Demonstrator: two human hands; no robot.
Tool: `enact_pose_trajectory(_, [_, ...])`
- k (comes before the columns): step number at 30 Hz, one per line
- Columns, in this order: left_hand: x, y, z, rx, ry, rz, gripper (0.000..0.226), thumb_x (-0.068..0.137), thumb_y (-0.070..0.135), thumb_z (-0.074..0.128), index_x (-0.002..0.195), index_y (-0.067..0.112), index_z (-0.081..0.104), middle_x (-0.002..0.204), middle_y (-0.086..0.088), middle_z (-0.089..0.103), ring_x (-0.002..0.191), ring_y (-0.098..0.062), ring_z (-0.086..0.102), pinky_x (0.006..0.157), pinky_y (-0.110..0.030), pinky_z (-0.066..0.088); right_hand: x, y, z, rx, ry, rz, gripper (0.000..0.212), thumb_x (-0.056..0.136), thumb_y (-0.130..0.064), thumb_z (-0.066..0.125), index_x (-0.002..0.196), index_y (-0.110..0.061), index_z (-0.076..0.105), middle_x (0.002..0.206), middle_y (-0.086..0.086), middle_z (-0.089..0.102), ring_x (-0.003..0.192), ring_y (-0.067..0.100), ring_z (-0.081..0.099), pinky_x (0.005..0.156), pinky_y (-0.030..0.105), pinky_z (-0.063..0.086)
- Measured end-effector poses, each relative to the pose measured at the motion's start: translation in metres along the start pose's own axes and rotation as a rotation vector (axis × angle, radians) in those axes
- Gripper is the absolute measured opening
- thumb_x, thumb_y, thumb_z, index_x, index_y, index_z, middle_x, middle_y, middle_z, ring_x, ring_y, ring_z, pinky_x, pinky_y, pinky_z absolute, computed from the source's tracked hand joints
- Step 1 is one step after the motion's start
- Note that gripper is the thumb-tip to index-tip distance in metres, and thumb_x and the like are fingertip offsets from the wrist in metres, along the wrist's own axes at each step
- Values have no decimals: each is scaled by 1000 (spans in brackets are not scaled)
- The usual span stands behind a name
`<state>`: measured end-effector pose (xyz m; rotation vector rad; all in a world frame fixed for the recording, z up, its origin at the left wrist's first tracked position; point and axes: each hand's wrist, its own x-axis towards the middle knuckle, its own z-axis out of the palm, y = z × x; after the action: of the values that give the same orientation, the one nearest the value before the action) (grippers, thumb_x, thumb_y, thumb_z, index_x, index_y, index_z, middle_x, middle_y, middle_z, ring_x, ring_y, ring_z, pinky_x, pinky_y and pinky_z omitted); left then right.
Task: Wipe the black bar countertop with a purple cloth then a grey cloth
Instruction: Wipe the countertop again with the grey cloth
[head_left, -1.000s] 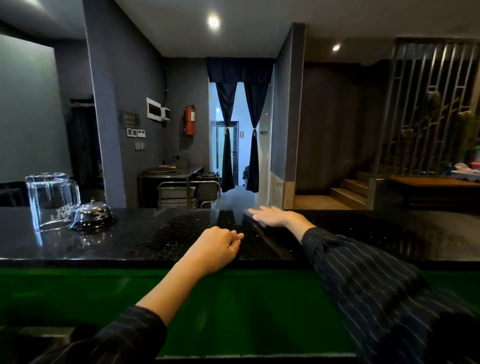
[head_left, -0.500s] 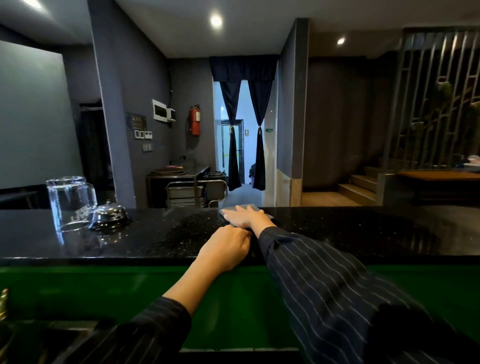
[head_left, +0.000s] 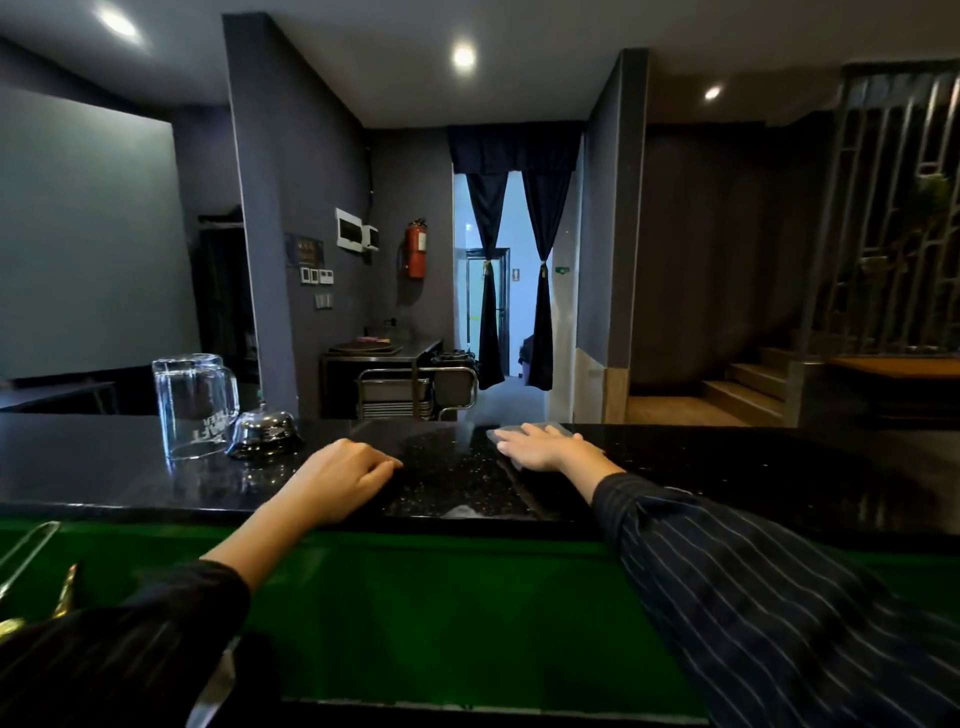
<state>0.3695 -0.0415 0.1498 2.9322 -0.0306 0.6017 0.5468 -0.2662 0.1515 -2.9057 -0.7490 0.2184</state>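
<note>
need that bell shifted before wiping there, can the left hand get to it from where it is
Probably yes. The left hand rests on the countertop just right of the bell, with bare surface between them. The glass mug stands on the bell's far side, out of the way.

The black bar surface (head_left: 727, 467) is stretching across the view, glossy, speckled and reflecting the room lights. A grey cloth (head_left: 563, 431) is lying flat near its far edge, right of centre, mostly covered; only its pale edges are showing. Its shape and folds are too hidden to tell.
</note>
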Motion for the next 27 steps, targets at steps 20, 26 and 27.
enact_pose_trajectory(20, [-12, -8, 16, 37, -9, 4, 67, 80, 50, 18, 130, 25, 55, 137, -3, 55, 126, -23, 52, 101, -39, 45, 28, -82, 19, -86, -26, -289, 49, 103, -50, 17, 151, -48, 12, 165, -6, 3, 151, 25, 1, 115, 60, 0])
enact_pose_trajectory(26, [-23, 2, 24, 166, 74, -8, 73, 82, 58, 6, 140, 31, 41, 148, 8, 40, 138, -6, 35, 105, -30, 37, 52, -70, 12, -50, 10, -102, 52, 99, -58, 20, 150, -52, 12, 165, -6, 3, 151, 30, 0, 115, 64, -2])
enact_pose_trajectory(27, [-24, 2, 22, 173, 72, -10, 73, 82, 58, 5, 140, 32, 41, 148, 9, 41, 137, -6, 36, 103, -30, 38, 54, -76, 12, -58, 15, -74, 54, 98, -59, 21, 150, -51, 12, 165, -5, 2, 151, 30, 1, 116, 64, -2])
